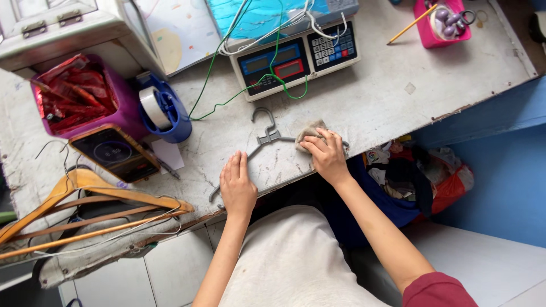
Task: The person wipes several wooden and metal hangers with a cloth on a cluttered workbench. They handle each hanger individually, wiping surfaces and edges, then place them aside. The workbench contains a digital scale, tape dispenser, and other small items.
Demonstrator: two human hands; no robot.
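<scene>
The left hand (237, 187) lies flat and open, fingers together, pressing one arm of the grey plastic hanger (267, 142) against the worn table (387, 96), seemingly to keep it from sliding. The right hand (325, 154) curls loosely over a crumpled beige cloth (308, 132) on the hanger's other arm, just below the weighing scale (296, 57), as if rubbing it

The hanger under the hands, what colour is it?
Grey: the hanger shows best in the head view.
</scene>
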